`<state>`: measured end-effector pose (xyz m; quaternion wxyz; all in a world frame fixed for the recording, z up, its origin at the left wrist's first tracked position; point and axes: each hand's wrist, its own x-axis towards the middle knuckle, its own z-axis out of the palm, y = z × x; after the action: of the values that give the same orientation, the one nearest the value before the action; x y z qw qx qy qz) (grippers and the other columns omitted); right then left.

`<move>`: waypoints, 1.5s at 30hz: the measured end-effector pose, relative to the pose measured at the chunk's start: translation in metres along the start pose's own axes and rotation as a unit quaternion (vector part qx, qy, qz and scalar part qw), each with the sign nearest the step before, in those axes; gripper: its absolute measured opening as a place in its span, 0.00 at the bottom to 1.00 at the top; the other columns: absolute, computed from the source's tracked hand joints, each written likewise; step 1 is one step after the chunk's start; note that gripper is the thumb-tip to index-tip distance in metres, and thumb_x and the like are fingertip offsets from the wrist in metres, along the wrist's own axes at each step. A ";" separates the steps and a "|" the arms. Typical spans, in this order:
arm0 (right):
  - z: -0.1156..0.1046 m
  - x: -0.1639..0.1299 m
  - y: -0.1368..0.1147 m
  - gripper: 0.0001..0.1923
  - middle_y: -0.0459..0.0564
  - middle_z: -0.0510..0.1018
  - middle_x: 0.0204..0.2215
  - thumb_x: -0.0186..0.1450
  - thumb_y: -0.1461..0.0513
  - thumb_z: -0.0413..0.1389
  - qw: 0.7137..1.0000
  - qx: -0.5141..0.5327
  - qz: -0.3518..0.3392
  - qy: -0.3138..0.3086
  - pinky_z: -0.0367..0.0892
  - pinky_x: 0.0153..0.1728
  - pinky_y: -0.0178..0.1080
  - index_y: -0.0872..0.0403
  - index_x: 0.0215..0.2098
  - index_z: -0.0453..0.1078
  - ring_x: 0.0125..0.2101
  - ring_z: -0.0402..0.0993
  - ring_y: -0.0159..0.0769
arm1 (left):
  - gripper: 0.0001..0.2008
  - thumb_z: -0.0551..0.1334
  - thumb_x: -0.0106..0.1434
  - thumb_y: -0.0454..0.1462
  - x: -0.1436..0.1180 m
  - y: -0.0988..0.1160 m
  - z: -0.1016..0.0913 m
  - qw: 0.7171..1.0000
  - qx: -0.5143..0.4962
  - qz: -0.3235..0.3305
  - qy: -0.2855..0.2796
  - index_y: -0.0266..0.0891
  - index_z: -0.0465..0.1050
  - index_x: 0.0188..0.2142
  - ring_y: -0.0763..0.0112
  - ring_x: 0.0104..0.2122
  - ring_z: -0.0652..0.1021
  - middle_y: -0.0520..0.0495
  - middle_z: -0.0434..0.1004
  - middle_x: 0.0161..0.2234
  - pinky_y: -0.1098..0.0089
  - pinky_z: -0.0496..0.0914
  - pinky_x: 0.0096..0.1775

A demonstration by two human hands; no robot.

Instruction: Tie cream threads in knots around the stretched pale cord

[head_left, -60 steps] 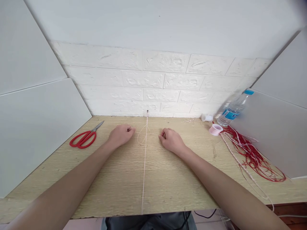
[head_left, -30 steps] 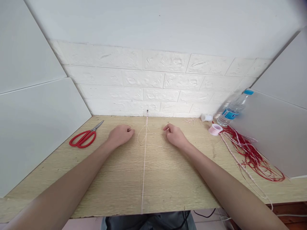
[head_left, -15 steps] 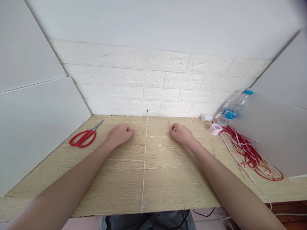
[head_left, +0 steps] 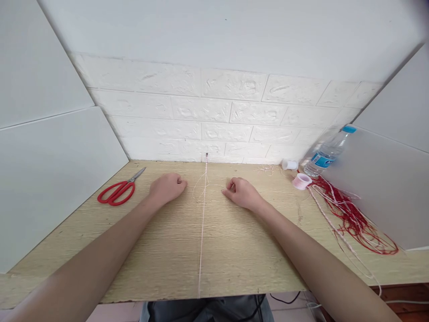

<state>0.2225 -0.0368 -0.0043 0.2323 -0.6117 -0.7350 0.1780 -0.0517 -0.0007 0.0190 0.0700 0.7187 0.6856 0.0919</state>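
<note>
Step in hand: I judged I was partway through a knot on the taut cord [head_left: 202,232], which ran from a pin at the wall straight down the middle of the table [head_left: 234,259] toward me; a loose thin strand [head_left: 198,190] looped across it near the far end.
Taut cord: it lay stretched along the table's centre line, and I use it as the landmark for everything below.
Left hand [head_left: 166,188]: it rested on the table just left of the taut cord, curled into a loose fist; fingertips seemed pinched together, likely on a strand end, though the thread was too fine for me to be sure.
Right hand [head_left: 241,192]: it lay just right of the taut cord, fingers curled with thumb and forefinger pinched at the loop's right end.
Next move, as I judged it: an even pull outward from both sides, kept level so the loop would close square on the taut cord.
Scissors [head_left: 117,191]: well left of the taut cord, untouched.
Pink spool [head_left: 301,181], red threads [head_left: 351,219] and water bottle [head_left: 326,154]: well right of the taut cord.
</note>
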 end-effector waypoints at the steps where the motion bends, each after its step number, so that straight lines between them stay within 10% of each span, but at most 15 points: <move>1: 0.001 0.001 0.001 0.10 0.49 0.76 0.29 0.60 0.55 0.57 1.000 0.002 -0.001 -0.008 0.57 0.27 0.33 0.54 0.29 0.68 0.28 0.68 0.32 | 0.18 0.52 0.58 0.49 0.000 0.000 0.000 1.000 0.000 0.000 0.001 0.41 0.61 0.20 0.63 0.27 0.72 0.46 0.74 0.26 0.66 0.58 0.26; 10: -0.003 0.003 -0.001 0.04 0.47 0.75 0.26 0.61 0.60 0.53 0.981 0.191 0.007 0.024 0.62 0.31 0.34 0.53 0.31 0.65 0.28 0.71 0.32 | 0.18 0.53 0.58 0.48 0.002 -0.003 0.002 1.000 -0.014 0.008 0.003 0.40 0.62 0.19 0.62 0.26 0.72 0.45 0.73 0.24 0.66 0.58 0.27; 19: -0.014 -0.001 -0.019 0.14 0.38 0.66 0.16 0.56 0.60 0.58 0.853 0.512 -0.035 0.091 0.66 0.46 0.43 0.52 0.40 0.63 0.40 0.77 0.40 | 0.17 0.52 0.59 0.48 0.000 -0.001 0.001 1.000 -0.011 0.002 -0.003 0.41 0.63 0.20 0.62 0.27 0.72 0.45 0.74 0.25 0.67 0.59 0.28; 23: -0.010 -0.003 -0.022 0.14 0.37 0.66 0.17 0.55 0.62 0.57 0.817 0.575 -0.015 0.040 0.69 0.38 0.41 0.52 0.40 0.63 0.27 0.76 0.35 | 0.17 0.52 0.59 0.48 -0.002 0.001 -0.001 1.000 -0.010 0.001 -0.006 0.41 0.63 0.20 0.62 0.27 0.72 0.45 0.74 0.25 0.67 0.59 0.28; 30: 0.001 -0.001 -0.018 0.13 0.35 0.61 0.17 0.55 0.62 0.55 0.882 0.471 0.018 0.004 0.61 0.18 0.32 0.52 0.39 0.66 0.15 0.57 0.26 | 0.17 0.52 0.59 0.48 -0.001 0.000 -0.001 1.000 -0.012 0.006 -0.004 0.41 0.62 0.20 0.61 0.27 0.72 0.45 0.73 0.25 0.66 0.59 0.27; 37: -0.002 -0.003 -0.010 0.10 0.38 0.64 0.18 0.58 0.63 0.52 0.985 0.171 -0.014 -0.017 0.55 0.23 0.32 0.52 0.39 0.68 0.20 0.60 0.28 | 0.18 0.53 0.58 0.48 0.001 -0.003 0.002 1.000 -0.020 0.007 -0.002 0.40 0.62 0.19 0.62 0.25 0.72 0.45 0.73 0.24 0.66 0.58 0.27; 45: -0.008 -0.007 -0.012 0.10 0.44 0.72 0.22 0.62 0.53 0.54 0.998 -0.009 -0.028 -0.047 0.51 0.23 0.33 0.52 0.32 0.69 0.23 0.64 0.31 | 0.17 0.54 0.57 0.51 0.000 -0.003 0.001 1.000 -0.010 -0.001 0.008 0.41 0.66 0.24 0.58 0.30 0.73 0.44 0.76 0.29 0.63 0.62 0.32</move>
<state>0.2184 -0.0461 0.0078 0.1966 -0.5842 -0.7633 0.1933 -0.0544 -0.0002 0.0175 0.0716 0.7168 0.6857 0.1044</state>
